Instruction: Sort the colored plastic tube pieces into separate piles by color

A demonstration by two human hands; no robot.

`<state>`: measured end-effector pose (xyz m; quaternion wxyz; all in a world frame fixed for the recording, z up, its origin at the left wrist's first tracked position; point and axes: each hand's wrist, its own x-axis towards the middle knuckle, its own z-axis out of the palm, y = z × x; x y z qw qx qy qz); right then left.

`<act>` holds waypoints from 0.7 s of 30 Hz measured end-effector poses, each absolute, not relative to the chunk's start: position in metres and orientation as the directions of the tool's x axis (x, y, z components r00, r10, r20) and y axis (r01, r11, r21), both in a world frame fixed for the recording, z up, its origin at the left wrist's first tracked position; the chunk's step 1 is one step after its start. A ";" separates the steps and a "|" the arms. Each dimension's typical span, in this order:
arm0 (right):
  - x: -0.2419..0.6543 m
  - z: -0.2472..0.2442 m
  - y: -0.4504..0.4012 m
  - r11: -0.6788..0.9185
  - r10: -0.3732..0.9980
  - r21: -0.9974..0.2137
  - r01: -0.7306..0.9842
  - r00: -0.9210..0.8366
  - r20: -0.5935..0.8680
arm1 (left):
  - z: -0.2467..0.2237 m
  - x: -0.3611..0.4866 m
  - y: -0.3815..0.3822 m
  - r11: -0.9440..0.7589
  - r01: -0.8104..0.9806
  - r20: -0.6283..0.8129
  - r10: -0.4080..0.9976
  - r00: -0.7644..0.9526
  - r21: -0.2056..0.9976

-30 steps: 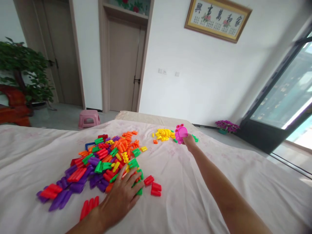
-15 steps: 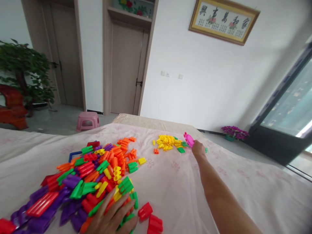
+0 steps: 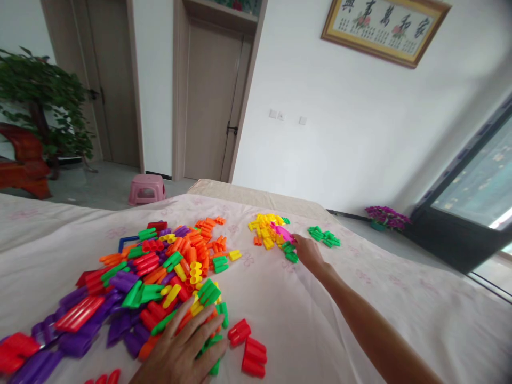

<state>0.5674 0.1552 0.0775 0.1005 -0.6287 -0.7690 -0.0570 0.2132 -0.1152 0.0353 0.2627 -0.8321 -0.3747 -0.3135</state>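
My left hand [image 3: 188, 341] lies with spread fingers on the near right edge of a large heap of plastic building blocks [image 3: 152, 277] in red, purple, green, orange and yellow. Under and between its fingers show green and orange blocks. My right hand [image 3: 310, 252] reaches far out, its fingers closed on one end of a pink paddle-like plastic piece [image 3: 283, 233]. That pink piece lies low over a small pile of yellow blocks [image 3: 263, 225]. Close to the right hand are a few green blocks [image 3: 291, 253]. My fingertips there are partly hidden.
Another group of green blocks [image 3: 325, 236] lies right of the yellow pile. Two red blocks [image 3: 253, 356] sit beside my left hand. A pale flowered cloth [image 3: 276, 304] covers the surface. Beyond it stand a pink stool [image 3: 147, 189] and purple flowers [image 3: 386, 217].
My right hand has moved left with the pink piece, from the right of the yellow pile to over it. Green blocks formerly behind that hand now show. My left hand stays in place.
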 end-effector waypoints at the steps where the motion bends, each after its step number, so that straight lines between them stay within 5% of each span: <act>1: 0.564 0.077 0.150 0.263 0.939 -0.053 0.963 -0.243 0.244 | 0.037 0.213 -0.117 -0.579 0.790 0.717 0.462 0.522 -0.203; 3: 0.563 0.081 0.150 0.263 0.929 -0.080 0.962 -0.229 0.292 | 0.036 0.212 -0.118 -0.580 0.788 0.718 0.457 0.525 -0.207; 8: 0.582 0.095 0.199 -0.190 0.942 -0.088 0.978 0.207 0.264 | 0.025 0.211 -0.110 -0.590 0.775 0.731 0.422 0.535 -0.227; 11: 0.586 0.094 0.232 -0.283 0.931 -0.084 0.955 0.295 0.216 | 0.019 0.211 -0.105 -0.582 0.772 0.748 0.387 0.539 -0.255; 21: 0.528 0.083 0.266 0.025 0.987 -0.038 0.999 -0.019 0.162 | 0.015 0.208 -0.106 -0.554 0.789 0.734 0.413 0.539 -0.267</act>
